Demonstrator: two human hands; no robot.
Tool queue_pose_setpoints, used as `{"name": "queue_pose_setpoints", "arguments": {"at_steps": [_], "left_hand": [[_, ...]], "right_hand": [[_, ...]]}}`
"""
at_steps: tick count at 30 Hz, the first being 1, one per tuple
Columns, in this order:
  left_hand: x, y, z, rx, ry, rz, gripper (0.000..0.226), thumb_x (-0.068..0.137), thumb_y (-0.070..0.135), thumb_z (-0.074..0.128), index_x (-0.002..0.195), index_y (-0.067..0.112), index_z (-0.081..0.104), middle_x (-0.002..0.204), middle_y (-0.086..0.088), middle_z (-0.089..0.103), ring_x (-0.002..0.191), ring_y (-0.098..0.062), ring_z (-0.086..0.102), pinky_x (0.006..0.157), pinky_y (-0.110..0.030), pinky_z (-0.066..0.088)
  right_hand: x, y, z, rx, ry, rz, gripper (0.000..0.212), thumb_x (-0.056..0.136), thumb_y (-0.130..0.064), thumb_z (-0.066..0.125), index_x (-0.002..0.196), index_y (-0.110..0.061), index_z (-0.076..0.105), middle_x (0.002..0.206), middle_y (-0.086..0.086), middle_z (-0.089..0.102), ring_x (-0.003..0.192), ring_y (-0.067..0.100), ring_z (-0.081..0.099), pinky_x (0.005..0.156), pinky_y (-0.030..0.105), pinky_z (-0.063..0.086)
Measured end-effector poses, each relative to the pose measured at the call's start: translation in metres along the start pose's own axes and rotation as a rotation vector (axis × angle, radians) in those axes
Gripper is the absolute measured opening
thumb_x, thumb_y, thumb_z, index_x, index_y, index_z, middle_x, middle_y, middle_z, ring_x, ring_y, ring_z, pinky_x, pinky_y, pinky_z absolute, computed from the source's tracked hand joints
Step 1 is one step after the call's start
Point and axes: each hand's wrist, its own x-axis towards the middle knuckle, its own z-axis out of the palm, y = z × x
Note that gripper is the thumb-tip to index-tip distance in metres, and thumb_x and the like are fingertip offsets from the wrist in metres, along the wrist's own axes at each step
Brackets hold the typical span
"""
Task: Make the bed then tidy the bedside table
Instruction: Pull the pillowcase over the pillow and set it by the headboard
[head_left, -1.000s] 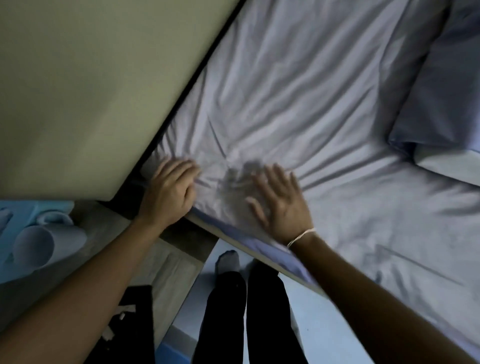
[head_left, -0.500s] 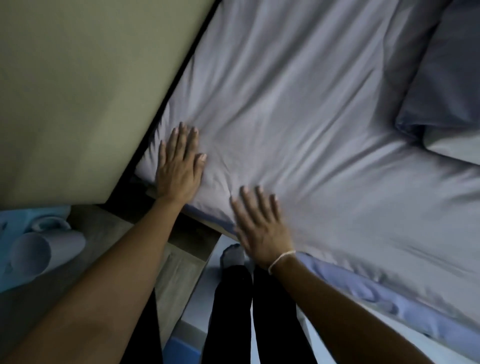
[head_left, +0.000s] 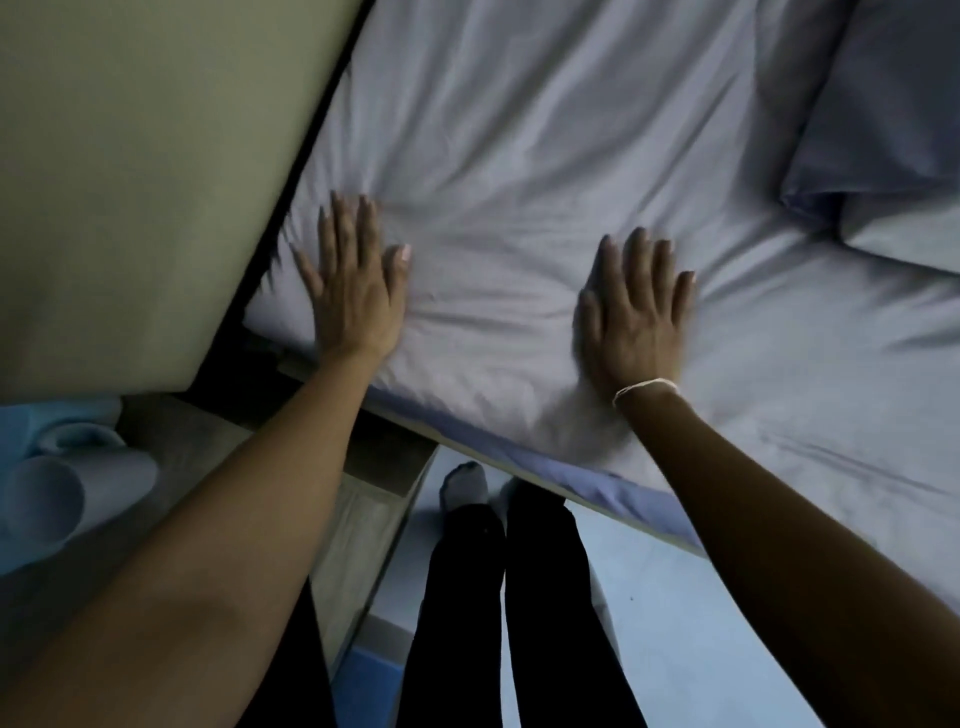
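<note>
Hands (head_left: 358, 291) (head_left: 636, 322) flat on sheet (head_left: 519, 156), pillow (head_left: 893, 119) cropped

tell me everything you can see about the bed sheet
The bed sheet is pale lilac-grey, soft woven fabric by its look, spread across the mattress. Shallow wrinkles fan out between and around the hands. The left hand presses flat near the corner by the wall; the right hand presses flat further along. A pillow lies on it at upper right. A bluer layer shows along its near edge.
</note>
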Motion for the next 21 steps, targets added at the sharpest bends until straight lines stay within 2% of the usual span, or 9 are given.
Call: {"name": "queue_pose_setpoints", "arguments": {"at_steps": [3, 8, 10, 12, 14, 15, 17, 21], "left_hand": [[-0.021, -0.010, 0.005, -0.003, -0.001, -0.019, 0.063, 0.097, 0.052, 0.014, 0.151, 0.021, 0.011, 0.159, -0.008, 0.011, 0.147, -0.024, 0.006, 0.117, -0.054, 0.002], [-0.044, -0.018, 0.002, -0.039, -0.019, -0.026, 0.064, 0.097, 0.051, 0.016, 0.151, 0.017, 0.015, 0.158, -0.012, 0.014, 0.146, -0.025, 0.010, 0.117, -0.048, 0.003], [-0.050, -0.017, -0.002, -0.069, -0.030, -0.037, 0.064, 0.097, 0.051, 0.018, 0.150, 0.015, 0.019, 0.157, -0.013, 0.017, 0.145, -0.027, 0.014, 0.117, -0.048, 0.006], [-0.055, -0.014, -0.009, -0.111, -0.030, -0.053, 0.063, 0.097, 0.049, 0.020, 0.148, 0.011, 0.026, 0.155, -0.017, 0.024, 0.143, -0.031, 0.020, 0.116, -0.049, 0.012], [-0.059, -0.008, -0.021, -0.167, -0.008, -0.074, 0.061, 0.098, 0.045, 0.025, 0.141, 0.004, 0.037, 0.149, -0.021, 0.034, 0.138, -0.035, 0.030, 0.114, -0.051, 0.020], [-0.060, -0.002, -0.028, -0.184, 0.007, -0.081, 0.060, 0.098, 0.043, 0.027, 0.138, 0.001, 0.042, 0.145, -0.023, 0.039, 0.135, -0.038, 0.034, 0.113, -0.051, 0.023], [-0.059, 0.012, -0.039, -0.208, 0.023, -0.060, 0.059, 0.097, 0.042, 0.028, 0.132, -0.002, 0.048, 0.140, -0.025, 0.045, 0.131, -0.040, 0.040, 0.110, -0.052, 0.029], [-0.049, 0.074, -0.061, -0.290, 0.047, 0.123, 0.054, 0.098, 0.040, 0.031, 0.133, 0.002, 0.047, 0.138, -0.023, 0.047, 0.124, -0.040, 0.046, 0.103, -0.055, 0.038]], "right_hand": [[-0.032, -0.020, 0.006, -0.025, -0.081, -0.111, 0.065, 0.095, -0.049, 0.032, 0.152, -0.023, 0.018, 0.160, 0.011, 0.015, 0.147, 0.035, 0.009, 0.117, 0.055, 0.005], [-0.087, -0.035, 0.008, -0.018, -0.166, -0.292, 0.065, 0.096, -0.053, 0.032, 0.152, -0.021, 0.021, 0.160, 0.012, 0.014, 0.148, 0.032, 0.006, 0.117, 0.056, 0.008], [-0.101, -0.038, 0.004, 0.017, -0.176, -0.328, 0.063, 0.095, -0.051, 0.038, 0.150, -0.021, 0.028, 0.159, 0.012, 0.019, 0.148, 0.032, 0.010, 0.117, 0.055, 0.010], [-0.104, -0.040, -0.004, 0.119, -0.148, -0.341, 0.053, 0.093, -0.042, 0.048, 0.141, -0.019, 0.046, 0.152, 0.013, 0.035, 0.143, 0.033, 0.027, 0.115, 0.053, 0.019], [-0.098, -0.041, -0.020, 0.250, -0.075, -0.306, 0.036, 0.089, -0.030, 0.053, 0.121, -0.017, 0.064, 0.133, 0.009, 0.059, 0.124, 0.030, 0.054, 0.109, 0.047, 0.032], [-0.092, -0.041, -0.030, 0.307, -0.040, -0.264, 0.031, 0.086, -0.026, 0.053, 0.113, -0.017, 0.066, 0.120, 0.005, 0.066, 0.111, 0.028, 0.062, 0.106, 0.043, 0.035], [-0.079, -0.039, -0.054, 0.386, 0.025, -0.153, 0.030, 0.083, -0.022, 0.054, 0.109, -0.018, 0.066, 0.107, -0.001, 0.071, 0.097, 0.024, 0.066, 0.102, 0.041, 0.038], [-0.043, -0.007, -0.104, 0.478, 0.192, -0.023, 0.033, 0.086, -0.026, 0.052, 0.116, -0.017, 0.064, 0.112, 0.001, 0.069, 0.102, 0.022, 0.064, 0.100, 0.043, 0.043]]}}
